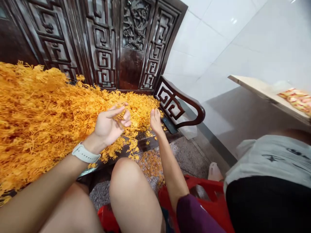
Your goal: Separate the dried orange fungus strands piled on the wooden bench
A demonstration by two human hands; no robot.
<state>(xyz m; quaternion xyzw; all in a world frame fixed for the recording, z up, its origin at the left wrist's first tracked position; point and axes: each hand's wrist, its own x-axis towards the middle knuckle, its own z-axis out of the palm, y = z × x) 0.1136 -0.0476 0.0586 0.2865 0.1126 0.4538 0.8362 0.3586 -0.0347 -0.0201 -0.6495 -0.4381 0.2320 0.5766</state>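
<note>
A deep heap of orange-yellow artificial flower pieces (55,119) with thin curly strands covers the seat of a dark carved wooden bench (131,69). Over the heap's right part, my left hand (110,126), wearing a pale wristband, has its fingers curled round a small orange flower piece (119,121), blurred and partly hidden. My right hand (155,119) is at the heap's right end near the armrest, fingers stretched out and close together, with nothing visible in it.
The curved armrest (184,108) closes off the bench's right end, with a dark flat object (170,125) beside it. Fallen orange bits (150,165) lie on the speckled floor. A red plastic stool (206,204) and another person's grey-and-black clothing (264,181) are at right, below a wooden board (262,89).
</note>
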